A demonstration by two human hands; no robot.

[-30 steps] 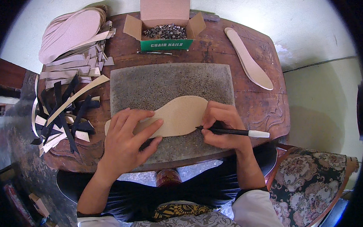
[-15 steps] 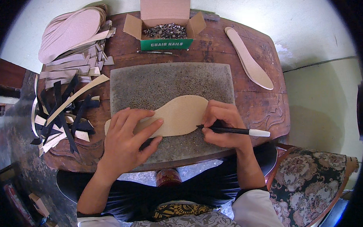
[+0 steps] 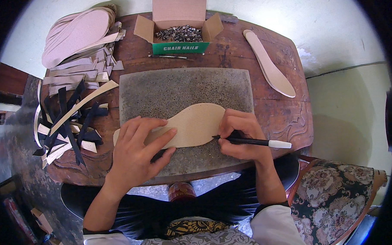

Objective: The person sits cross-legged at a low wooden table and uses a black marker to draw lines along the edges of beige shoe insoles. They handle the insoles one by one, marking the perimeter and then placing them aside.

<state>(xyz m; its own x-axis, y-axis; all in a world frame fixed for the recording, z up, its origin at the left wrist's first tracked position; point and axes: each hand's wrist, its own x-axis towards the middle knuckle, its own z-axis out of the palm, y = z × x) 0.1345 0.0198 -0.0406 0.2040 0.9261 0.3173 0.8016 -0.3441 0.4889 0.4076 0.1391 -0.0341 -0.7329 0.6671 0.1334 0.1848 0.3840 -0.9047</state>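
A beige shoe insole (image 3: 198, 124) lies crosswise on a grey speckled stone slab (image 3: 184, 84), its broad end to the right. My left hand (image 3: 138, 148) rests on its narrower part with fingers spread, pressing it against the slab. A dark patch shows between that thumb and index finger; I cannot tell what it is. In my right hand (image 3: 244, 133), pinched between thumb and fingers, is a black marker pen (image 3: 252, 141) with a white end. The pen's tip touches the insole's near edge, toward the broad end.
An opened green carton (image 3: 180, 47) of small nails stands behind the slab, with a thin tool (image 3: 172, 57) in front. Stacked insole pieces (image 3: 78, 33) and black and cream strips (image 3: 68, 122) crowd the left. Another insole (image 3: 269, 63) lies at the right. A patterned chair (image 3: 337, 199) stands beside the table.
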